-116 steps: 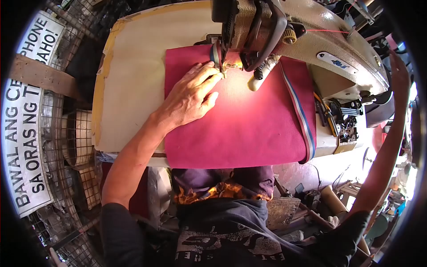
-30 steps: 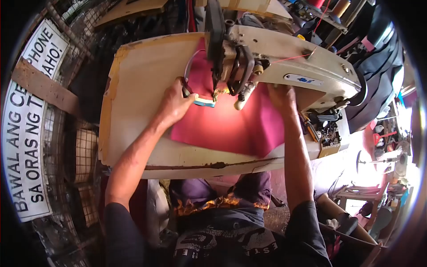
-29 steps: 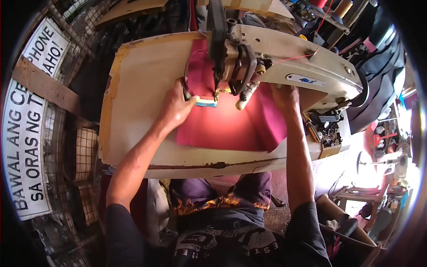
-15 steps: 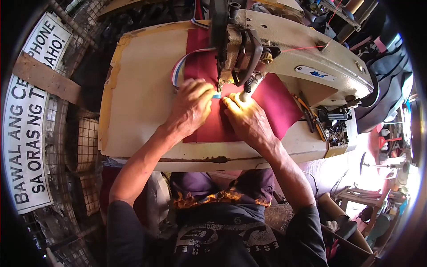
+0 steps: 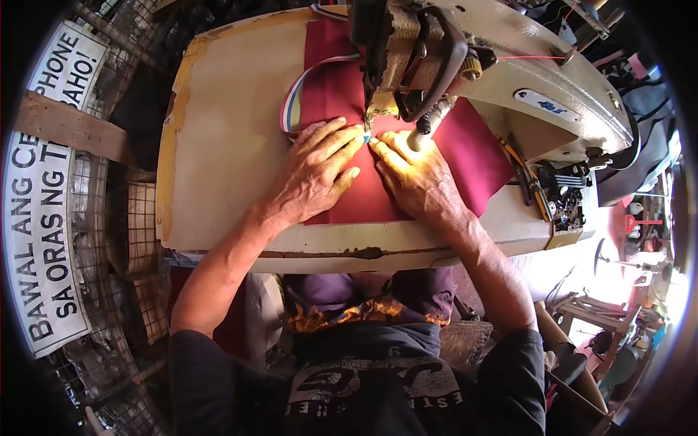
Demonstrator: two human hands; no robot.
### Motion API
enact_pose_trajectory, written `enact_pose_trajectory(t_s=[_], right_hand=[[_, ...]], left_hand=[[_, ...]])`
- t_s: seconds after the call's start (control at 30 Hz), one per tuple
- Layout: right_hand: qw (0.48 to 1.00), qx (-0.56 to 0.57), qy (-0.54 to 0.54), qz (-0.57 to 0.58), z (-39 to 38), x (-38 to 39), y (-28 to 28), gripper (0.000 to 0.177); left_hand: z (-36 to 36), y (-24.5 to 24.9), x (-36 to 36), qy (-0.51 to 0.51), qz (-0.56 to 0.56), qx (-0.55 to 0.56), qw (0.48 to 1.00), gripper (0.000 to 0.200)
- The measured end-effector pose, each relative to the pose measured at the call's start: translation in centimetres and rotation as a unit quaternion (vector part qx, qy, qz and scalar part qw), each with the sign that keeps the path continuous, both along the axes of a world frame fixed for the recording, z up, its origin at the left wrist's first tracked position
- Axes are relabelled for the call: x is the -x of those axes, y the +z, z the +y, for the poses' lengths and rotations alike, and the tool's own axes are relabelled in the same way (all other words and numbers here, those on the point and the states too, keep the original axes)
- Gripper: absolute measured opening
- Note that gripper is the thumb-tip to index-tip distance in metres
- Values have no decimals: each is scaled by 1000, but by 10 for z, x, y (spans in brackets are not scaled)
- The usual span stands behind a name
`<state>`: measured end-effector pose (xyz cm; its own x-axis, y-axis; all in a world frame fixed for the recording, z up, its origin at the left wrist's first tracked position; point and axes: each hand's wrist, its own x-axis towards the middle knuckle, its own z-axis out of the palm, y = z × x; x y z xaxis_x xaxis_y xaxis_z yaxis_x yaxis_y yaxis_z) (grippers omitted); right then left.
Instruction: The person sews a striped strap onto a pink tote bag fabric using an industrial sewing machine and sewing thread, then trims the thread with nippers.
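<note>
A maroon piece of fabric (image 5: 472, 163) lies flat on the sewing machine's table, under the needle area. My left hand (image 5: 314, 171) rests on it left of the needle, fingers stretched out and thumb apart, pressing a striped ribbon (image 5: 291, 102) down. The ribbon loops out to the left of that hand, and a short bit of it shows by the presser foot (image 5: 369, 125). On the other side, my right hand (image 5: 422, 174) lies on the fabric with its fingers extended, fingertips close to the foot. The needle tip itself is too small to make out.
The sewing machine (image 5: 534, 73) arches over the fabric from the right, with red thread along its arm. Orange-handled scissors (image 5: 534, 189) and small metal parts (image 5: 571, 207) lie at the table's right end. A lettered sign (image 5: 47, 240) hangs on wire mesh at left.
My left hand has gone from curled fingers to lying flat on the ribbon and fabric. My right hand stays beside the foot. The whole view has shifted slightly.
</note>
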<state>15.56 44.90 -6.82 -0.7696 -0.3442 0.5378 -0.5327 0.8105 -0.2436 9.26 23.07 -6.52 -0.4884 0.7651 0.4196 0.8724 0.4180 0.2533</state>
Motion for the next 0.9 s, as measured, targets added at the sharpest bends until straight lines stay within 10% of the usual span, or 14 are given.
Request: enact_pose_trajectory(t_s=[0.4, 0.57, 0.7, 0.9], right_hand=[[998, -28, 28, -49, 15, 9, 0, 38], [988, 46, -6, -147, 29, -59, 82, 43], [954, 107, -281, -21, 151, -104, 152, 40], [903, -171, -393, 27, 416, 7, 213, 41]], left_hand=[[4, 8, 9, -5, -7, 42, 999, 68], [4, 6, 13, -5, -25, 46, 999, 68], [4, 8, 16, -10, -3, 36, 999, 68], [1, 5, 22, -14, -33, 54, 998, 69]])
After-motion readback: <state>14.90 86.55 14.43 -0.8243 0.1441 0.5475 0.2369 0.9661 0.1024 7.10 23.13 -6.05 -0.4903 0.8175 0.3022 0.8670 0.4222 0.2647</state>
